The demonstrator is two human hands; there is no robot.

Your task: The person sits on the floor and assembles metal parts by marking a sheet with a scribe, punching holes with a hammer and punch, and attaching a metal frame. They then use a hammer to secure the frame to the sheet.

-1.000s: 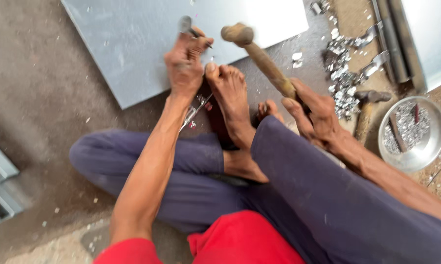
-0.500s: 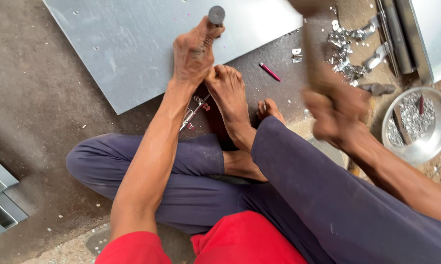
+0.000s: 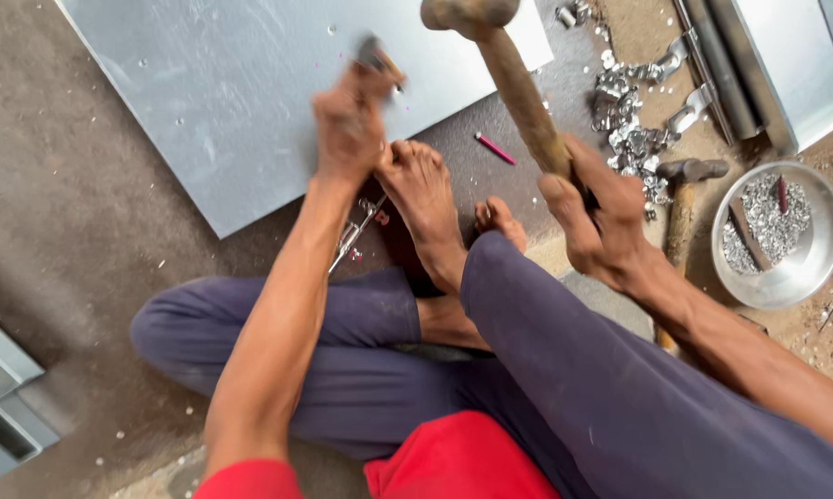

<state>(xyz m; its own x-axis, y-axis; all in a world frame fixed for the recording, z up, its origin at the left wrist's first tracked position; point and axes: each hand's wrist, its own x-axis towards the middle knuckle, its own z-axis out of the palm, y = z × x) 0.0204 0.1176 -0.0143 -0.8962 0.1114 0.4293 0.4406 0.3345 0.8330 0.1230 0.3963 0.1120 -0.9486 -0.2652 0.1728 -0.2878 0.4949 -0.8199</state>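
While right hand (image 3: 601, 217) grips one hammer (image 3: 499, 55), second hammer (image 3: 682, 199) lies idle.

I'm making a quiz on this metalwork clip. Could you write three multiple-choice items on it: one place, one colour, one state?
1. Where is the round metal bowl?
A. On the person's right
B. On the grey sheet
C. On the lap

2. What colour is the small pencil-like stick?
A. Green
B. Pink-red
C. Blue

3. How is the hammer held?
A. Lying down
B. Raised in the right hand
C. In the left hand

Answers: 1 A, it sits beyond the right arm; 2 B, pink-red against the floor; 3 B, right-hand fingers wrap its wooden handle.
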